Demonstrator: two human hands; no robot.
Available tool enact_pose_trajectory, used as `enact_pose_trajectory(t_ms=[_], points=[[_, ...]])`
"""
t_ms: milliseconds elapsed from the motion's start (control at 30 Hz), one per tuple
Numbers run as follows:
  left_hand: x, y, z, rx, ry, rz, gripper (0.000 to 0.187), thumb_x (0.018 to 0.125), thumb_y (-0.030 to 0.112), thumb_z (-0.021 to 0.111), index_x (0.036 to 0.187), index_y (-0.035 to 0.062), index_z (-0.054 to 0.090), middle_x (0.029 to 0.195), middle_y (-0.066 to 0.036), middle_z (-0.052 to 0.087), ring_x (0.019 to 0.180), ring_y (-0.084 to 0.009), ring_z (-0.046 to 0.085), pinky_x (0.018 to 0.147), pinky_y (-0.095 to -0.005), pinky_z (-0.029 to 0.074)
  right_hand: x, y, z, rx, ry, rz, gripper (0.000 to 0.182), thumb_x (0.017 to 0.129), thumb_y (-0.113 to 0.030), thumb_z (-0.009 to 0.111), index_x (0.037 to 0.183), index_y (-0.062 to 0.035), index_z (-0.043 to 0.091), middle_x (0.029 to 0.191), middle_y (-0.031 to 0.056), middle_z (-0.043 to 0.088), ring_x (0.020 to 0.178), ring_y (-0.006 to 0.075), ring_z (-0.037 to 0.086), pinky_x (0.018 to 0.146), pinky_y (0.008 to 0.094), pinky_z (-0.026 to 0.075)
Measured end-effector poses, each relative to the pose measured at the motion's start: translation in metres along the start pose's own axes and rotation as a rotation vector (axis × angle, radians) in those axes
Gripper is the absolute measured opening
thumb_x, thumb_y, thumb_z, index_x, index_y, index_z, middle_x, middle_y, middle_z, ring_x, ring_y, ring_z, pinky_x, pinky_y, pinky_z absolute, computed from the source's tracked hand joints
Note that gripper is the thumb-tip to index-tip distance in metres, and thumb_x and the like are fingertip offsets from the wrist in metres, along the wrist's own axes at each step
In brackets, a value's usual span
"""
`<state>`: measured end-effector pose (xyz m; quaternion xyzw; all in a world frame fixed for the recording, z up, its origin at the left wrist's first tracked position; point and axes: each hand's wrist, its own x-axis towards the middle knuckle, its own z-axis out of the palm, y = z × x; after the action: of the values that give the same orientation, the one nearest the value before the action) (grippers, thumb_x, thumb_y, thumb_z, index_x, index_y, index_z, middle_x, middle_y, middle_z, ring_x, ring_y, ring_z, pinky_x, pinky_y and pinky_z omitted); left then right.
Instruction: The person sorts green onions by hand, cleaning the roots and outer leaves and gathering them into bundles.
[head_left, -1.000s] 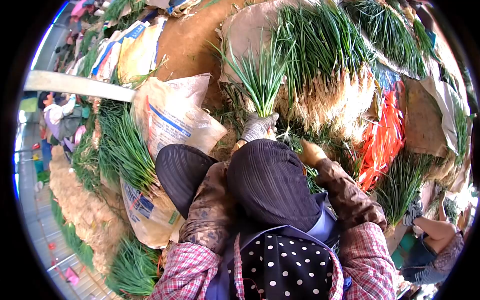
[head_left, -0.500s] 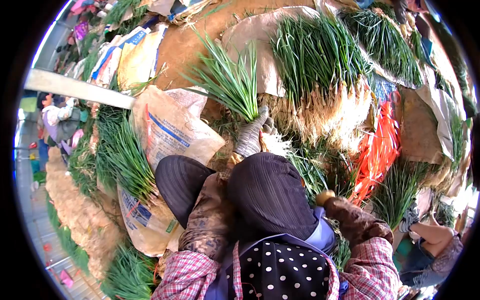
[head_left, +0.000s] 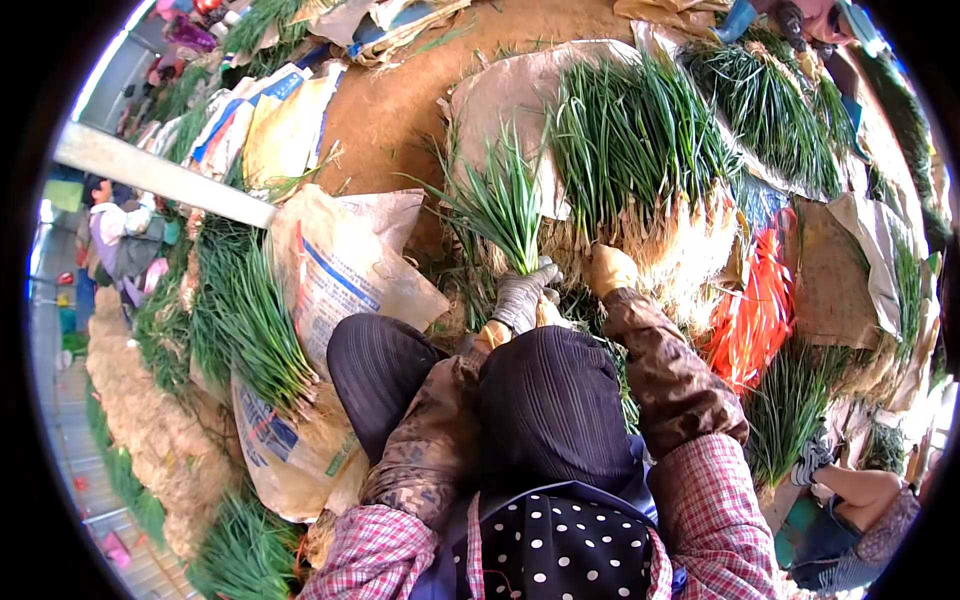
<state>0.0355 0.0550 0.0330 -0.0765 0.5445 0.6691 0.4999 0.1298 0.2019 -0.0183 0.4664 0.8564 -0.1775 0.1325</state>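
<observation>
Gloved in grey, my left hand [head_left: 522, 297] is closed round the lower part of a bunch of green onions [head_left: 508, 215], whose leaves point up and away from me. To its right, my right hand [head_left: 612, 270] in a tan glove is at the pale roots of a large pile of green onions [head_left: 640, 135]. That pile lies on a beige sack [head_left: 495, 100]. The fingers of my right hand are hidden in the glove's outline, so its grip cannot be made out.
Red plastic strips [head_left: 752, 325] lie at the right. A printed sack [head_left: 345, 270] and another onion pile [head_left: 255, 325] are at the left. A person [head_left: 115, 230] is at the far left; another person's leg [head_left: 865, 487] shows at the lower right.
My right hand has moved from beside my knee up to the roots of the large pile. My left hand and its bunch have come slightly nearer to me and to the right.
</observation>
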Motion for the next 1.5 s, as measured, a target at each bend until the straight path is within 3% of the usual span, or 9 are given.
enact_pose_trajectory(t_ms=[267, 400, 600, 833, 900, 967, 1067, 1167, 1500], points=[[0.006, -0.002, -0.005, 0.267, -0.166, -0.081, 0.02, 0.073, 0.012, 0.077, 0.087, 0.001, 0.067, 0.07, -0.006, 0.067, 0.049, -0.0121, 0.058, 0.04, -0.0237, 0.041, -0.125, 0.006, -0.007, 0.646, 0.197, -0.485, 0.021, 0.085, -0.027, 0.064, 0.085, -0.0057, 0.061, 0.061, 0.0099, 0.062, 0.051, 0.0219, 0.06, 0.053, 0.035, 0.051], [0.019, -0.01, -0.002, 0.39, -0.073, -0.152, 0.019, 0.073, 0.015, 0.077, 0.077, 0.0002, 0.066, 0.062, -0.007, 0.063, 0.04, -0.0134, 0.051, 0.035, -0.0275, 0.038, -0.121, -0.004, -0.043, 0.877, -0.202, -0.226, 0.062, 0.09, -0.052, 0.047, 0.113, 0.005, 0.053, 0.1, 0.0219, 0.062, 0.093, 0.0294, 0.06, 0.081, 0.0352, 0.047], [-0.005, 0.013, 0.014, 0.54, -0.026, -0.112, 0.022, 0.072, 0.016, 0.077, 0.08, -0.0004, 0.065, 0.061, -0.008, 0.063, 0.041, -0.0137, 0.052, 0.039, -0.0286, 0.042, -0.044, -0.016, -0.006, 1.598, -0.24, 0.059, 0.038, 0.086, -0.026, 0.065, 0.112, 0.0, 0.058, 0.097, 0.0093, 0.067, 0.083, 0.0155, 0.062, 0.072, 0.0279, 0.05], [0.027, -0.008, -0.003, 0.84, 0.139, -0.062, 0.04, 0.064, 0.024, 0.082, 0.083, -0.0049, 0.061, 0.069, -0.015, 0.065, 0.058, -0.0223, 0.062, 0.052, -0.0351, 0.051, -0.063, -0.017, 0.01, 1.687, -0.049, 0.364, 0.013, 0.084, -0.011, 0.065, 0.091, 0.0004, 0.065, 0.075, 0.0075, 0.066, 0.054, 0.0131, 0.06, 0.049, 0.0246, 0.052], [0.024, -0.002, -0.003, 0.849, 0.18, -0.081, 0.043, 0.064, 0.025, 0.082, 0.086, -0.0044, 0.061, 0.072, -0.015, 0.065, 0.059, -0.0224, 0.063, 0.055, -0.0354, 0.051, -0.069, -0.004, 0.026, 1.428, -0.085, 0.338, 0.009, 0.081, -0.008, 0.066, 0.083, 0.001, 0.065, 0.071, 0.0098, 0.065, 0.053, 0.0127, 0.058, 0.051, 0.0249, 0.053], [0.04, -0.016, -0.017, 0.738, 0.118, -0.005, 0.037, 0.066, 0.019, 0.08, 0.087, -0.0047, 0.06, 0.072, -0.015, 0.065, 0.059, -0.0228, 0.062, 0.056, -0.0353, 0.051, -0.067, 0.031, 0.071, 0.498, -0.082, -0.238, 0.006, 0.078, -0.01, 0.067, 0.076, -0.0043, 0.065, 0.067, 0.0079, 0.065, 0.058, 0.0151, 0.059, 0.058, 0.0272, 0.053], [0.025, -0.01, -0.005, 0.461, 0.127, -0.103, 0.029, 0.069, 0.01, 0.077, 0.085, -0.0039, 0.057, 0.064, -0.013, 0.061, 0.051, -0.0204, 0.059, 0.046, -0.0327, 0.047, -0.081, 0.029, 0.066, 0.336, -0.007, -0.135, 0.009, 0.078, -0.013, 0.067, 0.08, -0.0046, 0.067, 0.072, 0.0104, 0.067, 0.066, 0.0184, 0.064, 0.068, 0.0305, 0.054], [0.019, -0.002, -0.007, 0.472, 0.068, -0.127, 0.025, 0.071, 0.008, 0.074, 0.085, -0.0025, 0.056, 0.058, -0.01, 0.058, 0.046, -0.0162, 0.056, 0.039, -0.031, 0.042, -0.059, 0.011, 0.045, 0.394, 0.203, 0.005, 0.02, 0.081, -0.023, 0.066, 0.09, -0.0053, 0.068, 0.079, 0.0125, 0.068, 0.067, 0.0194, 0.064, 0.067, 0.0302, 0.054], [-0.012, 0.026, 0.015, 0.771, 0.126, -0.191, 0.025, 0.072, 0.009, 0.076, 0.082, -0.0027, 0.057, 0.056, -0.011, 0.057, 0.038, -0.0197, 0.051, 0.031, -0.0351, 0.039, -0.068, -0.025, -0.008, 1.429, -0.183, 0.082, 0.02, 0.084, -0.021, 0.068, 0.093, -0.0027, 0.065, 0.063, -0.0026, 0.055, 0.048, 0.0062, 0.045, 0.043, 0.0211, 0.035]])
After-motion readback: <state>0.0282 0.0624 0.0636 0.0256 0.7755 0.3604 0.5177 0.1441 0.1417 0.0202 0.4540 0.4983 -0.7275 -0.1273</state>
